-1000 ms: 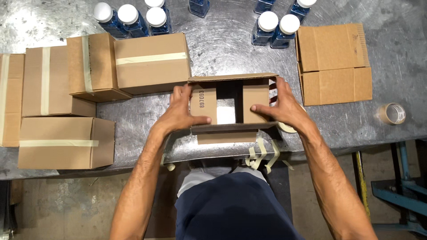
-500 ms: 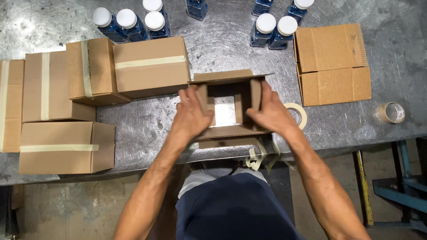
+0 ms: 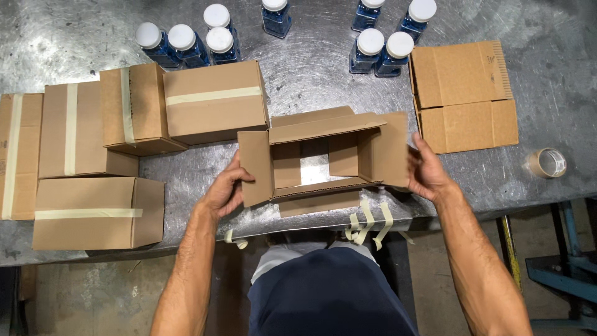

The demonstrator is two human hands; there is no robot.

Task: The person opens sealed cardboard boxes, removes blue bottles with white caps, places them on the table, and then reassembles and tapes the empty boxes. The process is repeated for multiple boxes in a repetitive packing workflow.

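An open brown cardboard box (image 3: 323, 158) stands on the metal table (image 3: 311, 68) near its front edge, all its top flaps spread outward. Through its open bottom I see bare table. My left hand (image 3: 225, 191) grips the box's left flap. My right hand (image 3: 426, 169) holds the right flap from outside. Strips of beige tape (image 3: 367, 219) hang from the table's front edge just below the box.
Several taped-shut boxes (image 3: 214, 99) lie to the left. Several blue bottles with white caps (image 3: 373, 50) stand at the back. A flattened carton (image 3: 463, 93) lies at the right, a tape roll (image 3: 547, 163) beyond it. Blue metal frame (image 3: 559, 267) is on the floor right.
The side flaps, folded inward a second ago, have been swung up and outward. Both hands moved apart from the box's middle to its outer flaps. The tape roll beside the box is now hidden.
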